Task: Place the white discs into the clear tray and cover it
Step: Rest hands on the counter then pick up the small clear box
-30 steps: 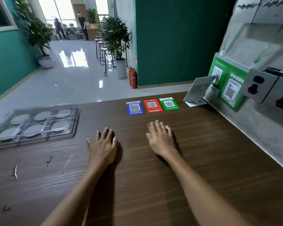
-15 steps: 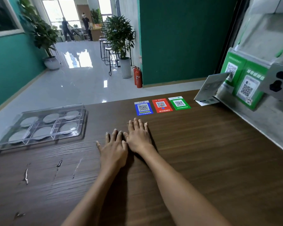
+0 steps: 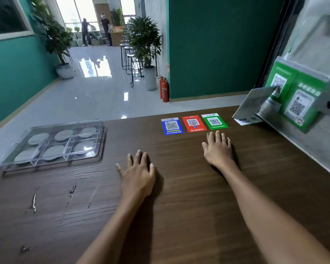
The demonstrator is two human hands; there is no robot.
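The clear tray lies at the far left of the dark wooden counter, with a clear lid resting over it. Several white discs lie in its compartments under the lid. My left hand rests flat on the counter, palm down, fingers slightly apart, well to the right of the tray. My right hand lies flat farther right and farther away, just short of the coloured stickers. Both hands hold nothing.
Blue, red and green QR stickers lie flat near the counter's far edge. A tilted card stand and green QR signs stand at the right wall. Pale scratches mark the counter's left. Beyond are potted plants and two distant people.
My right hand, which had slid left until it touched the left hand, has moved back out to the right and forward. The left hand stays flat in place.
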